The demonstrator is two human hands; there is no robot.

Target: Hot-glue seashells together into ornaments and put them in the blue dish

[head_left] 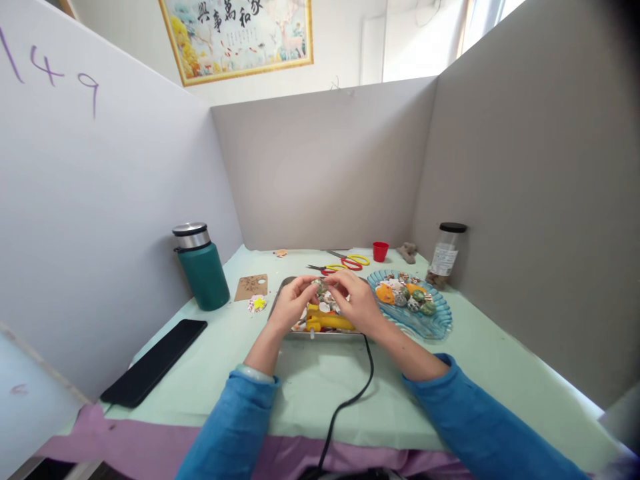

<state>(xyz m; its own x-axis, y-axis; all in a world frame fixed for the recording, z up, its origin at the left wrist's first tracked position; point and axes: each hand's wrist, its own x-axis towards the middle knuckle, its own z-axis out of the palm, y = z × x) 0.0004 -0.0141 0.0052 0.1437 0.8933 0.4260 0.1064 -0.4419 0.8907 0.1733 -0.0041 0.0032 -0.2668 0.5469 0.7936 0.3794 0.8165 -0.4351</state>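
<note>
My left hand [291, 301] and my right hand [355, 301] meet over a metal tray [276, 301], fingers closed in a pinch. Between their fingertips is a small green-and-white patterned ball [320, 287], partly covered by the fingers. Below them in the tray lies a yellow glue gun [333, 323] on a heap of small mixed pieces. Its black cord [367, 377] runs over the front of the table. Right of my right hand, a blue scalloped glass dish [440, 323] holds orange pieces and several patterned balls [419, 295].
Two pairs of scissors [350, 262] lie behind the tray, left of a red cup [381, 251]. A clear jar [444, 257] stands at right. On the left are a green bottle [203, 273], a black flat case [155, 363], a brown card [251, 287] and a yellow-centred flower piece [257, 304]. Grey partitions [325, 167] enclose the table.
</note>
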